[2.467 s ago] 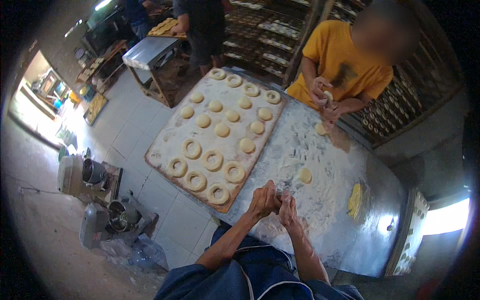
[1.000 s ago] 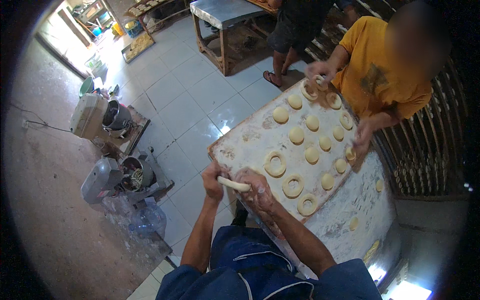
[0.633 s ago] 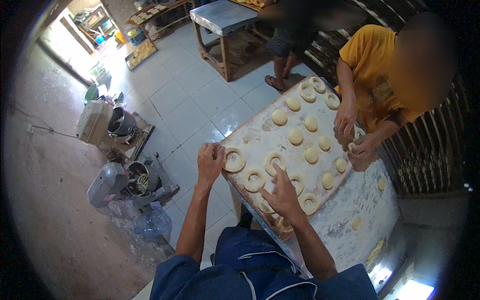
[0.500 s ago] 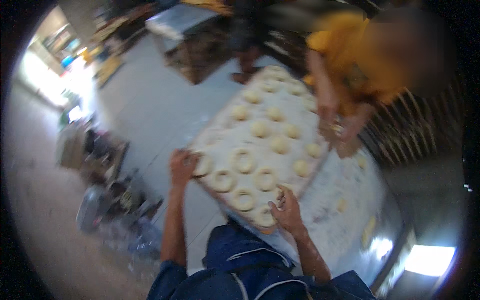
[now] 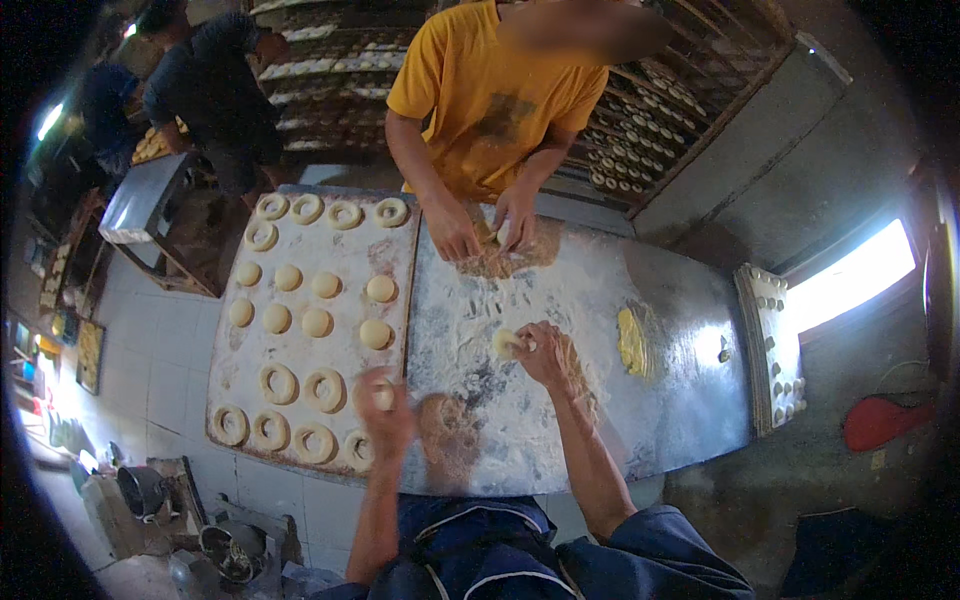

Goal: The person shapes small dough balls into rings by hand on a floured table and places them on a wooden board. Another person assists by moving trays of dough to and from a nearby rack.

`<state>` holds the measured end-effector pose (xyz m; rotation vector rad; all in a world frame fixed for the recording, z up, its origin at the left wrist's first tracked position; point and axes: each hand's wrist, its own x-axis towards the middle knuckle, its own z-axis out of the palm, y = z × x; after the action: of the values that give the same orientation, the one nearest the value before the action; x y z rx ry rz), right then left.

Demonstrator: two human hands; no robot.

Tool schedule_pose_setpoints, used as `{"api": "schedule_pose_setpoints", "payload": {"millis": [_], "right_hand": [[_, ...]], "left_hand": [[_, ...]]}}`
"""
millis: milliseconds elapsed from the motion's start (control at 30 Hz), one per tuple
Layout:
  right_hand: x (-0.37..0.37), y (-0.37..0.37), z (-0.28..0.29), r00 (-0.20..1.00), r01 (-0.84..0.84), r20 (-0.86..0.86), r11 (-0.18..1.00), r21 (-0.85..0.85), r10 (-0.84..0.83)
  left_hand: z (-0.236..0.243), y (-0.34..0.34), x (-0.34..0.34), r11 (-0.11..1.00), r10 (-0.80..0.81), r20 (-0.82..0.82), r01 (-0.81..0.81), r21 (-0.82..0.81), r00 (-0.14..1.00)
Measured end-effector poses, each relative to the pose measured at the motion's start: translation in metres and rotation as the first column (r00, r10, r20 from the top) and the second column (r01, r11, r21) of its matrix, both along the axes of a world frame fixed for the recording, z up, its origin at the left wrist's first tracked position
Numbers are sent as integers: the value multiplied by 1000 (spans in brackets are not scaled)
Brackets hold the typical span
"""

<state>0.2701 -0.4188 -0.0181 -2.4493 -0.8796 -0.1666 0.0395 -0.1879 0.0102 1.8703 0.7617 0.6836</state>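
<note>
My right hand (image 5: 545,355) is over the floured metal table (image 5: 690,420), its fingers closed on a pale dough piece (image 5: 505,345). My left hand (image 5: 385,420) is smeared by motion above the near right corner of a floured board (image 5: 225,370). Pale dough shows among its fingers, but I cannot tell whether it is gripped or lies on the board beneath. Dough rings (image 5: 324,390) lie in rows at the board's near and far ends. Between them sit several round dough balls (image 5: 317,322).
Across the table a person in a yellow shirt (image 5: 480,90) works dough with both hands. A yellow, greasy-looking lump (image 5: 632,342) lies on the right. Stacked boards (image 5: 765,350) stand beyond the table's right end. Racks (image 5: 640,140) of dough rings and other people fill the background.
The view has swung, so the board now appears on the left and the table in front. My right hand has left the board's edge and now holds dough over the table.
</note>
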Motion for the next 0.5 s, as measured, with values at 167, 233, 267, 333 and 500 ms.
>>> {"api": "schedule_pose_setpoints", "payload": {"millis": [167,233,267,333,500], "right_hand": [[-33,-20,34,739,287,-671,875,391,58],[-49,-35,46,715,296,-671,786,543,195],[-56,-42,50,695,305,-674,745,593,251],[-59,-55,59,698,272,-675,784,558,238],[-60,-75,78,729,224,-655,837,500,196]], "left_hand": [[18,-106,75,858,-300,233,368,-359,925],[21,-124,86,821,-338,254,416,-392,906],[21,-131,88,809,-386,222,444,-386,895],[22,-143,90,795,-433,168,463,-392,886],[26,-171,88,775,-409,121,414,-477,905]]}}
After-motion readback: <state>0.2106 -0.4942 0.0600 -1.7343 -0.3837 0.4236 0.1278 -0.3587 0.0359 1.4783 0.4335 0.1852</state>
